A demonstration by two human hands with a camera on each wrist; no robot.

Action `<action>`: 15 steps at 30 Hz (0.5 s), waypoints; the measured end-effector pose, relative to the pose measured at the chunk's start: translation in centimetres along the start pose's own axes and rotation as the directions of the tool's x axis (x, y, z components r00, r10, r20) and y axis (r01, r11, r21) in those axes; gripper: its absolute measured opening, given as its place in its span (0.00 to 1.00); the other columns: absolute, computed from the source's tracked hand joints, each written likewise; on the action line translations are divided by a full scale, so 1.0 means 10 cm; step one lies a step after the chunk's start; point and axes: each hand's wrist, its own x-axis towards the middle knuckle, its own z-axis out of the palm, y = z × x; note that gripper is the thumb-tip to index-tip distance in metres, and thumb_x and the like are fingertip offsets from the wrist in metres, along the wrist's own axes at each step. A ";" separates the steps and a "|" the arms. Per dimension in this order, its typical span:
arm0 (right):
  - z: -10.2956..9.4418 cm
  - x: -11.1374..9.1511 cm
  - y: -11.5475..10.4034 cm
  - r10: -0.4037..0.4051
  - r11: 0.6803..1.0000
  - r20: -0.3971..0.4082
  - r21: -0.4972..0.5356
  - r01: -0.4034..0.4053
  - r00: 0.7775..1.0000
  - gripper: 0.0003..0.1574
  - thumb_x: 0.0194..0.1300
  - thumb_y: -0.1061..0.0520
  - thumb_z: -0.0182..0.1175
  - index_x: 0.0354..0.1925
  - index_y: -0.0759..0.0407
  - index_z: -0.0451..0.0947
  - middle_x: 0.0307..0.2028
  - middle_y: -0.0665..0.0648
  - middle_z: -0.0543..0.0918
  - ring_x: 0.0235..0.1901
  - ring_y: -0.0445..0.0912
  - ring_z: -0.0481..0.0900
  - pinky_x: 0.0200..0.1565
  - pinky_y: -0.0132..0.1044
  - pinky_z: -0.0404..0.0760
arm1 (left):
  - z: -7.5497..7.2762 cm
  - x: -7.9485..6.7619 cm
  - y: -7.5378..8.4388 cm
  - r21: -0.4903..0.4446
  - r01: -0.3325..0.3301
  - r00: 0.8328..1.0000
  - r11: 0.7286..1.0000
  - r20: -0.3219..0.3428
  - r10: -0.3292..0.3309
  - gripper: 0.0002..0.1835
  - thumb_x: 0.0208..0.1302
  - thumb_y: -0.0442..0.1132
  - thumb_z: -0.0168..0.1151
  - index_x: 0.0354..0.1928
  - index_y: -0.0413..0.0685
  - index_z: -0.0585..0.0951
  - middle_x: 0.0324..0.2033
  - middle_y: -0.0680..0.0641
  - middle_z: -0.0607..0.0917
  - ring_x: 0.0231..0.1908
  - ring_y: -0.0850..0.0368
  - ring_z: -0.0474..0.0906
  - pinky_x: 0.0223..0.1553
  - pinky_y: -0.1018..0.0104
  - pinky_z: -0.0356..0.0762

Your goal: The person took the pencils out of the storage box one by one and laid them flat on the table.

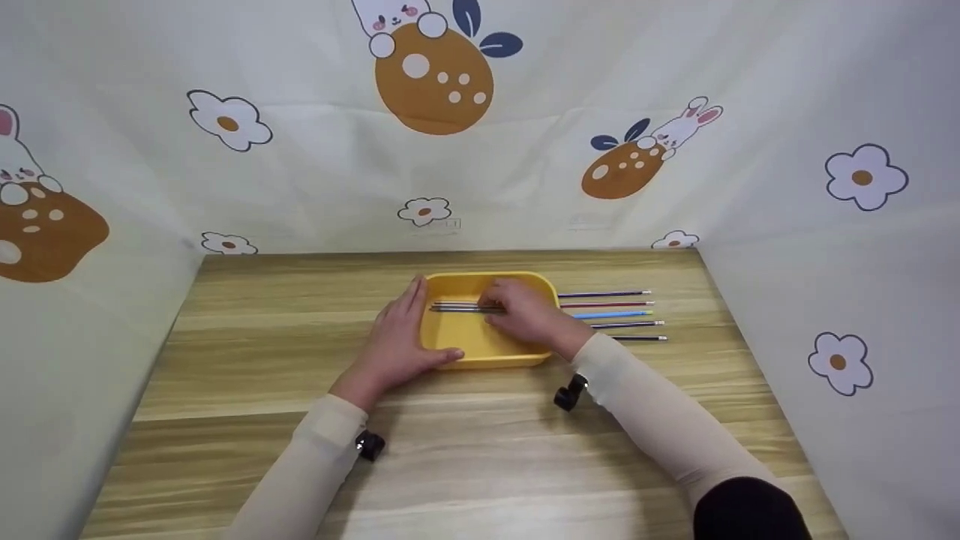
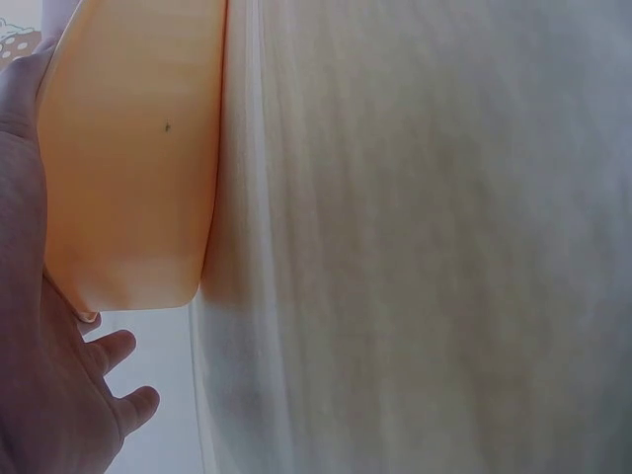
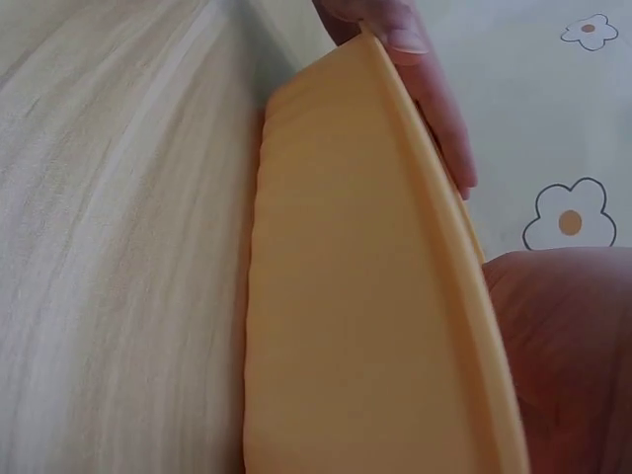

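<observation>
A yellow plastic tray stands on the table. My left hand rests against its left end, fingers extended along the outside and thumb lying over the front rim. In the left wrist view, two fingertips stick out past the tray's corner. My right hand reaches down inside the tray over the right part, with fingers curled. It pinches slim dark pencils that lie side by side and point left; their right ends are hidden under the hand. The right wrist view shows mostly the tray's front wall.
Right of the tray, several pencils lie in a spaced row with erasers pointing right, among them a red pencil and a light blue one. Patterned cloth walls enclose the wooden table at the back and sides.
</observation>
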 end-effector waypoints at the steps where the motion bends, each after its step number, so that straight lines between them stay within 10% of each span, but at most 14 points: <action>1: 0.01 0.01 -0.01 0.006 1.000 0.003 -0.002 -0.006 1.000 0.14 0.73 0.63 0.71 0.55 0.64 0.90 0.50 0.59 0.89 0.55 0.56 0.84 0.65 0.52 0.81 | 0.00 0.00 0.00 -0.001 0.000 1.000 1.000 -0.001 0.000 0.78 0.55 0.78 0.77 0.91 0.48 0.42 0.90 0.44 0.46 0.84 0.33 0.54 0.84 0.38 0.49; 15: 0.14 0.07 -0.01 0.064 0.995 -0.083 -0.067 -0.069 0.994 0.09 0.76 0.62 0.70 0.51 0.61 0.92 0.49 0.56 0.90 0.52 0.53 0.86 0.64 0.49 0.83 | -0.01 -0.01 -0.02 -0.008 -0.018 1.000 1.000 0.000 0.018 0.77 0.55 0.79 0.75 0.91 0.45 0.43 0.90 0.42 0.46 0.85 0.36 0.51 0.85 0.37 0.48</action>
